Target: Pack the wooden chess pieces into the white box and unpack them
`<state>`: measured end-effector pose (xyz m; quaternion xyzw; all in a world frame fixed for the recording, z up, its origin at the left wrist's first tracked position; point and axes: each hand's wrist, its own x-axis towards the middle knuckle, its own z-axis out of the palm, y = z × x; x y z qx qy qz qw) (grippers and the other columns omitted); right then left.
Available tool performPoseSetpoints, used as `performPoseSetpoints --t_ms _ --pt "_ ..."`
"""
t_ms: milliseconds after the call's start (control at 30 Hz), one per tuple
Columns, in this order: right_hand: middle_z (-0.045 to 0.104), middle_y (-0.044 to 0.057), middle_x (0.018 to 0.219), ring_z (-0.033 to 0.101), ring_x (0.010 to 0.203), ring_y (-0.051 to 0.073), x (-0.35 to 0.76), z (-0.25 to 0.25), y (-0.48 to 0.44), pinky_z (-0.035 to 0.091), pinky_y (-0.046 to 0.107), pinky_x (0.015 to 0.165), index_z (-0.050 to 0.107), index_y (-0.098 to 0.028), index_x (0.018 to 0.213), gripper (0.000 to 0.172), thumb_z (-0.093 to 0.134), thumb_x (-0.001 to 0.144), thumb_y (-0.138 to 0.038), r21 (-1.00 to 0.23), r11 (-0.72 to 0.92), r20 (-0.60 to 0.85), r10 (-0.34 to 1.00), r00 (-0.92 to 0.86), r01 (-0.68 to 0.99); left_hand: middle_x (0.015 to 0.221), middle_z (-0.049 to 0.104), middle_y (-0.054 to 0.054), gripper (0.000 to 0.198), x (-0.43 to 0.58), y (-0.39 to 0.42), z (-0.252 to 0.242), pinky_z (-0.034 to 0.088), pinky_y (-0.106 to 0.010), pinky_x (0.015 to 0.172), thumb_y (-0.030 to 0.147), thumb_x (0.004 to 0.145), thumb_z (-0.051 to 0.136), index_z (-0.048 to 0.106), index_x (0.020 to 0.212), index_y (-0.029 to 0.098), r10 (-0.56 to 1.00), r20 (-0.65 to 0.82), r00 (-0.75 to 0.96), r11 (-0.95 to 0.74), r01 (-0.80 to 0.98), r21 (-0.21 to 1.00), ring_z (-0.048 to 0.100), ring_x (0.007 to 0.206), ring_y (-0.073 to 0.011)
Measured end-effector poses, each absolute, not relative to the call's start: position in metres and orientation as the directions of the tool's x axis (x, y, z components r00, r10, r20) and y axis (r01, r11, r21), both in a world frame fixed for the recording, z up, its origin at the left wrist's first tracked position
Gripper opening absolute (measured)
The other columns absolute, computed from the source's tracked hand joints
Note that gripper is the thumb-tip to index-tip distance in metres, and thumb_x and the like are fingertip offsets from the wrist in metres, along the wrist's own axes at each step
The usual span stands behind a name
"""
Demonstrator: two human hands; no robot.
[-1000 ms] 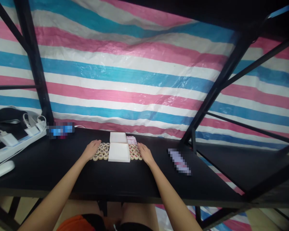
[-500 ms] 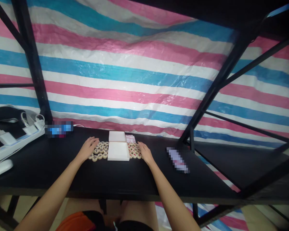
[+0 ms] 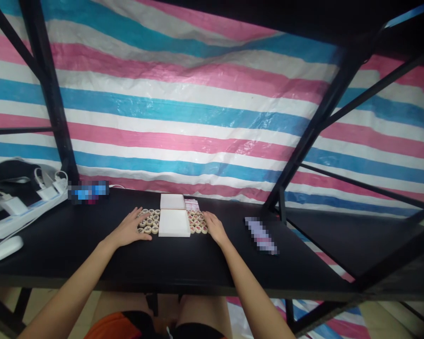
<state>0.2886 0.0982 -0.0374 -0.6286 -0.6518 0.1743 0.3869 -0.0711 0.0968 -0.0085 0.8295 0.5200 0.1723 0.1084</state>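
Note:
Round Chinese chess pieces with dark characters [image 3: 148,222] lie grouped in rows on the black table. My left hand [image 3: 130,229] rests along their left side, fingers spread, thumb reaching round the near edge. On the other side of an opened white box [image 3: 174,223] sits a group of pieces with red characters [image 3: 197,221]. My right hand [image 3: 214,227] lies flat against the right side of these, its fingers stretched out and partly covering the outer pieces. The box's bare inside faces up, its lid folded back.
Pinkish printed paper [image 3: 191,204] lies behind the red pieces. A blurred-out phone-like object [image 3: 260,235] is at the right. On the left are a white power strip [image 3: 31,212] with chargers, a white mouse-like object [image 3: 7,248] and another blurred item [image 3: 88,192]. Black frame posts [image 3: 293,155] flank the table.
My left hand has moved nearer and opened wider, its thumb now round the near edge. The dark pieces sit closer together and nearer the box. My right hand has barely moved.

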Motion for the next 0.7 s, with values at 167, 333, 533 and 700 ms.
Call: performPoseSetpoints --t_ms 167,333,533,700 --pt "0.056 0.008 0.126 0.046 0.122 0.019 0.287 -0.037 0.097 0.027 0.032 0.108 0.061 -0.018 0.118 0.048 0.03 0.092 -0.044 -0.713 0.168 0.301 0.95 0.081 0.68 0.15 0.027 -0.011 0.09 -0.073 0.106 -0.016 0.02 -0.044 0.111 0.07 0.059 0.063 0.043 0.135 0.025 0.896 0.191 0.402 -0.445 0.811 0.381 0.015 0.138 -0.0335" --pt "0.058 0.007 0.123 0.048 0.119 0.018 0.29 -0.04 0.098 0.03 0.03 0.106 0.064 -0.019 0.113 0.045 0.031 0.09 -0.041 -0.708 0.179 0.329 0.94 0.094 0.683 0.151 0.025 -0.011 0.092 -0.071 0.112 -0.016 0.022 -0.044 0.11 0.073 0.06 0.06 0.041 0.136 0.025 0.888 0.177 0.424 -0.459 0.813 0.358 0.015 0.138 -0.0343" --pt "0.063 0.008 0.1 0.058 0.097 0.021 0.314 -0.043 0.09 0.042 0.034 0.091 0.067 -0.017 0.096 0.039 0.032 0.079 -0.02 -0.703 0.1 0.343 0.915 0.212 0.705 0.149 0.028 -0.012 0.086 -0.069 0.108 -0.016 0.023 -0.047 0.109 0.071 0.063 0.059 0.045 0.134 0.024 0.871 0.247 0.425 -0.49 0.794 0.359 0.018 0.137 -0.0359" --pt "0.063 0.005 0.092 0.06 0.086 0.019 0.314 -0.045 0.065 0.045 0.031 0.083 0.065 -0.019 0.09 0.03 0.042 0.072 -0.02 -0.666 0.172 0.373 0.919 0.124 0.726 0.135 0.046 -0.011 0.052 -0.076 0.103 -0.015 0.029 -0.042 0.107 0.054 0.089 0.034 0.055 0.122 0.019 0.867 0.424 0.261 -0.454 0.762 0.461 0.037 0.129 -0.0275"
